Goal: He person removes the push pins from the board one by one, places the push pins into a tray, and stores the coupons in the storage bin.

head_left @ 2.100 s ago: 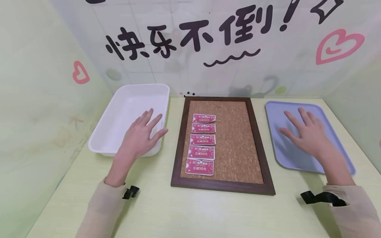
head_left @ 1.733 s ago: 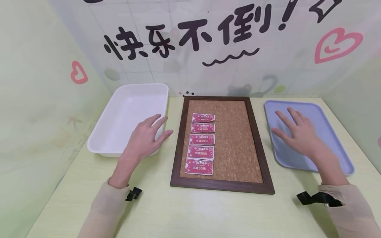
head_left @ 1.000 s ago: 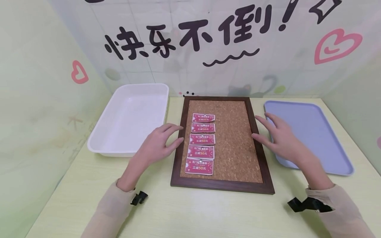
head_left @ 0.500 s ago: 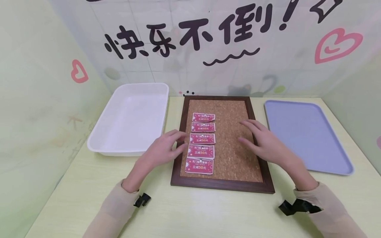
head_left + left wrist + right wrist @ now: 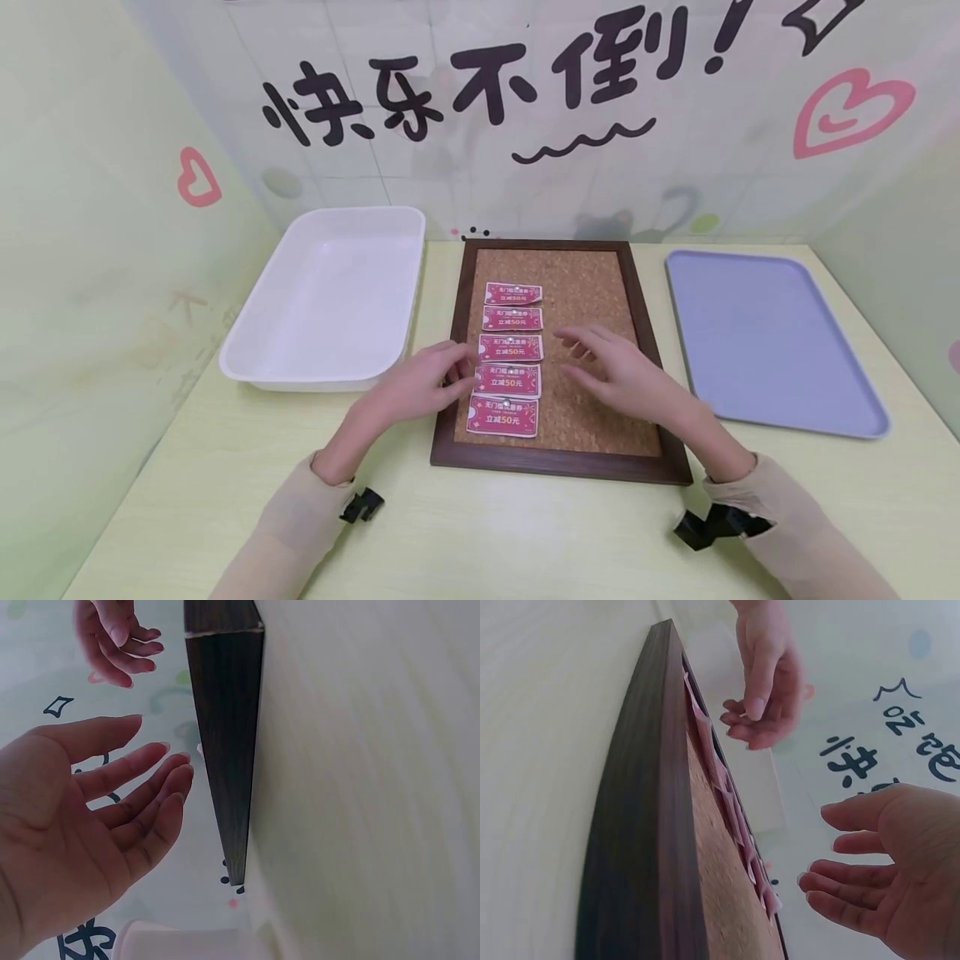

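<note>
In the head view, the left hand is hiding part of the left side of a dark wooden frame, and both sleeves are running off the near edge. The frame is enclosing a corkboard that is lying on the pale surface. Five pink coupons are forming a near-to-far column on the board's left half, with a small pale pin showing on the nearest; their finest print is too small to read. The left fingertips are appearing beside the left ends of the third and fourth coupons from the far end. The right hand is hovering over bare cork, just right of the column. A white plastic tub is standing left of the board, and a lavender tray is lying to its right.

In the left wrist view, the frame is presenting its side, so the cork is staying out of sight, and the tub is being cut off. The left hand is holding nothing, its fingers bending loosely and its thumb standing apart.

In the right wrist view, the coupons are showing nearly edge-on, their printing impossible to make out. The right hand is likewise holding nothing, fingers gently bent, a gap showing between them and the coupons. The left thumb is partly covering its loosely curled fingers.
</note>
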A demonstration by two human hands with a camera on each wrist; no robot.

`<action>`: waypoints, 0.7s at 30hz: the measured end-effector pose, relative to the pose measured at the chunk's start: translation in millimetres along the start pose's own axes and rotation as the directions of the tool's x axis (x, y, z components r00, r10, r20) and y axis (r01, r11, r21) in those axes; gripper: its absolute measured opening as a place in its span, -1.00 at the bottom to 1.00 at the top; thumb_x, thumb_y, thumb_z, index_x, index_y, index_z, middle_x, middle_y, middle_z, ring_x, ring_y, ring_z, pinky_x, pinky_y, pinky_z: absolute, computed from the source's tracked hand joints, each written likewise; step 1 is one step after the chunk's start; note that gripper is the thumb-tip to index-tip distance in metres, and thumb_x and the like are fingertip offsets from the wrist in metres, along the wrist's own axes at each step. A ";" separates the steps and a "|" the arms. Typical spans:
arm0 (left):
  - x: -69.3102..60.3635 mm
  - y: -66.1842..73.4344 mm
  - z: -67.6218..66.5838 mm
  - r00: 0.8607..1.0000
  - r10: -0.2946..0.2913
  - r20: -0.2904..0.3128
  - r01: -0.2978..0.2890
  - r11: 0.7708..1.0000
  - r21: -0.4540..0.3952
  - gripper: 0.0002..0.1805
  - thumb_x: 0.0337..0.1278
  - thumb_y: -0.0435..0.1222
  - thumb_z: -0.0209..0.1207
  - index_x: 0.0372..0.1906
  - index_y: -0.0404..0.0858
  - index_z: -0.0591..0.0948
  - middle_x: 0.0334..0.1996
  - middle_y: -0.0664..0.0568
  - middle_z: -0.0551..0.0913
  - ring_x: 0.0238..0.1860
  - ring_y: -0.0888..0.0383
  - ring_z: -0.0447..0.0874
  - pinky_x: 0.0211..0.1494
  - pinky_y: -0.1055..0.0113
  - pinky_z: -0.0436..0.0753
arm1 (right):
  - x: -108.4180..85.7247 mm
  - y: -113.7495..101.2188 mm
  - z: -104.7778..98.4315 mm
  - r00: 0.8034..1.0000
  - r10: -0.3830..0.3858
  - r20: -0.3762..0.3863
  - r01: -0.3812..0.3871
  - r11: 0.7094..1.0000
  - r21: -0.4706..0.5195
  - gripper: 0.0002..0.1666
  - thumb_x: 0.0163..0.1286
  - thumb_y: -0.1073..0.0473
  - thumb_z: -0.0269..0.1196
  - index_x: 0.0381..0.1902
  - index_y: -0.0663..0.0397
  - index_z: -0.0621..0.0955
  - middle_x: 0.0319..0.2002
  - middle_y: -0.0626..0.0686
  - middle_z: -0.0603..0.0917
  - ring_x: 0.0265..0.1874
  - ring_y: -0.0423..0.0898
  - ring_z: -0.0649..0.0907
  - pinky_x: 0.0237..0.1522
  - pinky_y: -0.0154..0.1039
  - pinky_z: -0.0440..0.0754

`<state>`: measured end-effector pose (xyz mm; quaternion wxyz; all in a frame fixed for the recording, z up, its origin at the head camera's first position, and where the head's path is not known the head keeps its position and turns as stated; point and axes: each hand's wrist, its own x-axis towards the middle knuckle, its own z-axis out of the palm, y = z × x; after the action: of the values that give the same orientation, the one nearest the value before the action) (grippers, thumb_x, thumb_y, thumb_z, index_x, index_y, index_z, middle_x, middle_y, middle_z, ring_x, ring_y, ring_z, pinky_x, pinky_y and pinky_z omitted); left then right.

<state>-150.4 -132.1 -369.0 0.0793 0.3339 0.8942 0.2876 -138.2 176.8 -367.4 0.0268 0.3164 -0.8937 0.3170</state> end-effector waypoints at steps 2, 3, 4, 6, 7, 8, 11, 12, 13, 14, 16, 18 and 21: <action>0.6 -0.2 1.0 1.000 0.008 0.016 -0.008 1.000 -0.012 -0.77 0.34 -0.32 0.25 0.01 -0.30 0.61 -0.31 0.10 0.58 -0.31 0.22 0.51 -0.26 0.37 0.59 | 2.5 -2.6 4.5 1.000 -0.002 0.020 0.001 1.000 0.013 -0.46 0.42 0.29 0.31 0.32 0.22 0.48 0.00 0.15 0.64 -0.10 -0.03 0.66 -0.11 -0.11 0.68; 1.0 -0.2 1.5 1.000 0.008 0.027 -0.008 1.000 -0.018 -0.78 0.34 -0.32 0.25 0.01 -0.31 0.61 -0.31 0.10 0.57 -0.31 0.22 0.51 -0.25 0.38 0.59 | 3.8 -4.1 6.6 1.000 -0.003 0.029 0.002 1.000 0.020 -0.48 0.41 0.30 0.31 0.30 0.22 0.50 -0.02 0.13 0.64 -0.11 -0.06 0.65 -0.13 -0.14 0.68; 1.2 -0.4 1.9 0.999 0.008 0.039 -0.007 1.000 -0.028 -0.78 0.33 -0.34 0.25 0.01 -0.32 0.61 -0.32 0.10 0.57 -0.31 0.21 0.50 -0.24 0.38 0.59 | 5.1 -5.7 8.6 0.999 -0.008 0.036 0.007 1.000 0.030 -0.50 0.40 0.30 0.32 0.27 0.23 0.52 -0.05 0.12 0.65 -0.13 -0.07 0.65 -0.14 -0.16 0.68; 1.3 -0.2 2.3 0.998 0.001 0.060 0.001 0.999 -0.042 -0.76 0.33 -0.34 0.25 0.01 -0.34 0.60 -0.32 0.10 0.57 -0.31 0.21 0.50 -0.23 0.38 0.59 | 7.9 -9.2 12.3 0.999 -0.017 0.049 0.014 0.999 0.050 -0.55 0.39 0.32 0.33 0.21 0.24 0.55 -0.09 0.08 0.65 -0.16 -0.12 0.64 -0.15 -0.19 0.68; 1.2 -0.2 2.2 0.998 -0.002 0.068 0.005 0.999 -0.048 -0.76 0.33 -0.34 0.26 0.02 -0.35 0.60 -0.32 0.10 0.57 -0.31 0.22 0.50 -0.23 0.38 0.59 | 9.2 -11.2 14.0 0.998 -0.022 0.056 0.019 0.998 0.058 -0.58 0.38 0.32 0.33 0.18 0.25 0.57 -0.12 0.06 0.65 -0.18 -0.14 0.64 -0.16 -0.21 0.68; 1.4 0.1 2.2 0.997 -0.004 0.076 0.008 0.998 -0.055 -0.75 0.33 -0.35 0.26 0.03 -0.36 0.60 -0.31 0.10 0.58 -0.30 0.22 0.51 -0.22 0.38 0.59 | 10.5 -13.0 15.8 0.998 -0.024 0.063 0.020 0.998 0.063 -0.62 0.38 0.32 0.33 0.14 0.24 0.59 -0.15 0.03 0.65 -0.19 -0.15 0.63 -0.17 -0.23 0.67; 1.3 0.6 2.4 0.995 -0.008 0.095 0.014 0.997 -0.070 -0.74 0.33 -0.34 0.26 0.03 -0.36 0.61 -0.31 0.10 0.59 -0.30 0.23 0.52 -0.22 0.38 0.60 | 13.7 -18.2 21.0 0.996 -0.036 0.087 0.029 0.997 0.073 -0.70 0.38 0.31 0.34 0.05 0.20 0.63 -0.18 -0.03 0.66 -0.23 -0.20 0.62 -0.19 -0.28 0.67; 1.3 0.5 2.6 0.995 -0.008 0.101 0.016 0.997 -0.076 -0.74 0.33 -0.34 0.27 0.03 -0.36 0.61 -0.32 0.10 0.59 -0.31 0.23 0.52 -0.22 0.38 0.60 | 14.7 -19.7 22.8 0.994 -0.040 0.098 0.033 0.997 0.076 -0.72 0.38 0.30 0.34 0.03 0.19 0.63 -0.19 -0.05 0.65 -0.24 -0.21 0.62 -0.19 -0.30 0.66; 1.3 0.4 2.8 0.994 -0.009 0.106 0.017 0.997 -0.081 -0.74 0.32 -0.34 0.27 0.03 -0.36 0.61 -0.32 0.10 0.59 -0.31 0.23 0.53 -0.22 0.39 0.60 | 15.8 -21.2 24.6 0.993 -0.046 0.108 0.038 0.996 0.076 -0.74 0.38 0.29 0.35 0.01 0.18 0.64 -0.20 -0.06 0.65 -0.25 -0.22 0.61 -0.20 -0.31 0.66; 1.3 0.3 3.1 0.994 -0.007 0.112 0.017 0.996 -0.086 -0.75 0.32 -0.34 0.28 0.02 -0.36 0.62 -0.32 0.10 0.60 -0.32 0.24 0.53 -0.22 0.39 0.60 | 16.9 -22.4 26.5 0.992 -0.052 0.115 0.043 0.996 0.078 -0.75 0.37 0.29 0.35 -0.01 0.17 0.64 -0.20 -0.07 0.66 -0.25 -0.22 0.61 -0.20 -0.32 0.66; 0.9 -0.3 3.6 0.992 -0.002 0.122 0.014 0.995 -0.096 -0.76 0.31 -0.35 0.28 0.01 -0.36 0.62 -0.34 0.10 0.59 -0.33 0.24 0.53 -0.23 0.39 0.60 | 19.2 -24.6 30.3 0.989 -0.061 0.131 0.050 0.995 0.084 -0.75 0.36 0.28 0.37 -0.03 0.17 0.65 -0.22 -0.08 0.66 -0.27 -0.23 0.61 -0.21 -0.34 0.65; 0.7 -0.9 4.3 0.992 0.002 0.127 0.011 0.995 -0.103 -0.77 0.30 -0.35 0.29 -0.01 -0.36 0.62 -0.35 0.10 0.59 -0.34 0.24 0.52 -0.23 0.39 0.60 | 21.7 -26.0 34.1 0.987 -0.063 0.146 0.051 0.995 0.090 -0.76 0.34 0.29 0.38 -0.05 0.16 0.65 -0.23 -0.09 0.66 -0.28 -0.24 0.61 -0.22 -0.35 0.65; 0.7 -1.8 5.7 0.991 0.007 0.132 0.008 0.994 -0.110 -0.79 0.29 -0.35 0.30 -0.05 -0.35 0.63 -0.36 0.11 0.58 -0.35 0.24 0.52 -0.23 0.38 0.60 | 25.0 -27.7 39.6 0.984 -0.050 0.173 0.034 0.995 0.093 -0.77 0.33 0.28 0.39 -0.06 0.14 0.67 -0.27 -0.10 0.65 -0.31 -0.24 0.59 -0.25 -0.36 0.64</action>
<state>-150.0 -130.2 -374.7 0.1568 0.3472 0.8697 0.3139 -136.0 123.4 -377.5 -0.0594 0.3627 -0.8706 0.3270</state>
